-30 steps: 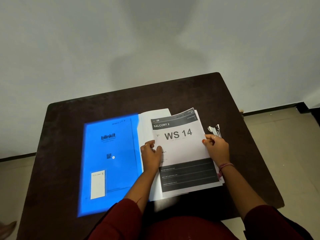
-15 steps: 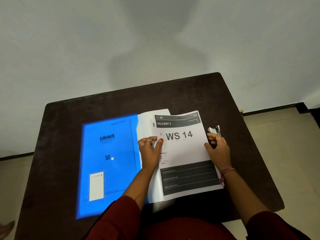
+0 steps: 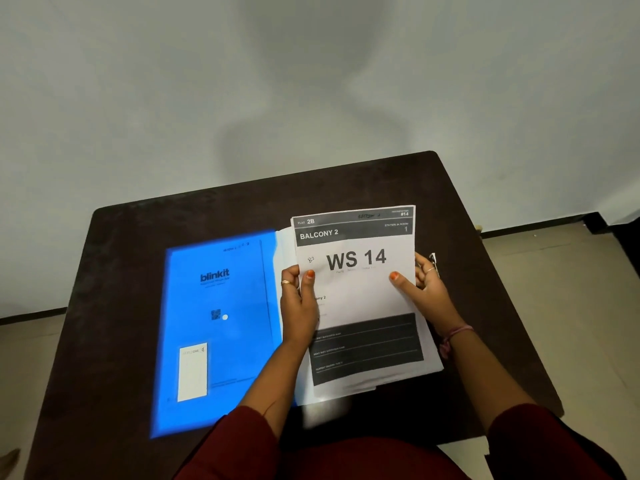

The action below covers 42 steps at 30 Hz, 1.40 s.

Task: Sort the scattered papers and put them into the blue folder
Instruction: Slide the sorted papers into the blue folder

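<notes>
Fingers (image 3: 401,282) of both hands grip papers (image 3: 360,292) lengthwise, heading facing away.

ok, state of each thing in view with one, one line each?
blue folder: open flat on table
paper stack: held by both side edges, over the folder's right half
left hand: grips stack's left edge
right hand: grips stack's right edge
</notes>
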### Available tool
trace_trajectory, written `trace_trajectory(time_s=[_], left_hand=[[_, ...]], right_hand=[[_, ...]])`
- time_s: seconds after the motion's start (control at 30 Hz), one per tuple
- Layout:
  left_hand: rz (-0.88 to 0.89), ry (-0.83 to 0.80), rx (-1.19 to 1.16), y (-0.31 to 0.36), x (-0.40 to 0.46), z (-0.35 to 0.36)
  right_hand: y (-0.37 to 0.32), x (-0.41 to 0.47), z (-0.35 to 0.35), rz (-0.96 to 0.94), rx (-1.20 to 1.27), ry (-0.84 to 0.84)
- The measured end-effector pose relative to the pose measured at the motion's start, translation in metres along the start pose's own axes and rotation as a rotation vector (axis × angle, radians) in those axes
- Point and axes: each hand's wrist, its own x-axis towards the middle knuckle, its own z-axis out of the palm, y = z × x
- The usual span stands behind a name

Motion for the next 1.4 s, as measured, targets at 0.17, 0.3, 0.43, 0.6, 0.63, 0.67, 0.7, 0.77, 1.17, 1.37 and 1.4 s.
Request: trace_trajectory(time_s=[0.17,0.3,0.43,0.6,0.63,0.67,0.7,0.77,1.17,1.37,1.4], left_hand=[[0.030,-0.026,-0.125,0.015,0.005,-0.012],[-0.003,-0.075,-0.238,0.022,0.004,-0.023],[-0.033,-0.107,-0.311,0.030,0.001,-0.034],[-0.008,-0.062,-0.378,0.035,0.001,-0.042],[-0.018,-0.034,-0.385,0.035,0.002,-0.043],[-0.036,0.002,-0.386,0.035,0.004,-0.045],[-0.058,0.042,-0.381,0.033,0.007,-0.047],[-0.107,0.122,-0.359,0.030,0.012,-0.051],[-0.343,0.084,0.934,-0.024,-0.007,-0.078],[-0.390,-0.025,1.073,-0.029,-0.020,-0.087],[-0.365,-0.039,1.066,-0.027,-0.020,-0.086]], right_hand=[[0.001,-0.007,0.003,-0.008,-0.025,-0.019],[-0.008,-0.010,0.006,-0.014,-0.007,-0.060],[-0.023,-0.012,0.008,0.006,0.071,-0.117],[-0.032,-0.018,0.020,0.154,0.220,-0.208],[-0.031,-0.018,0.023,0.177,0.243,-0.225],[-0.030,-0.019,0.025,0.197,0.243,-0.237],[-0.030,-0.021,0.027,0.190,0.222,-0.258],[-0.024,-0.026,0.027,0.148,0.138,-0.267],[0.023,-0.065,-0.002,0.118,0.017,0.000],[0.024,-0.067,-0.018,0.156,0.031,-0.009],[0.024,-0.066,-0.019,0.158,0.033,-0.018]])
